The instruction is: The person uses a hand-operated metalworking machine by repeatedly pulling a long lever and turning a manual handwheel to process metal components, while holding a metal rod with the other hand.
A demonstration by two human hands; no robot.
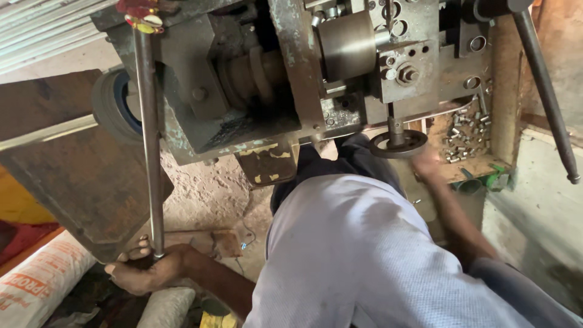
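Long steel lever (149, 152), left of frame, gripped low by left hand (146, 270); right hand (427, 163) blurred at the handwheel (399, 144), grip unclear; finished metal pieces (464, 136) piled in the tray.

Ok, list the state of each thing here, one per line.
left hand: closed around the lower end of the long lever
long lever: upright, held
right hand: on the handwheel, blurred
handwheel: lying flat, gripped at its rim
small metal pieces: loose, heaped in the wooden tray
right-side lever: slanted, untouched
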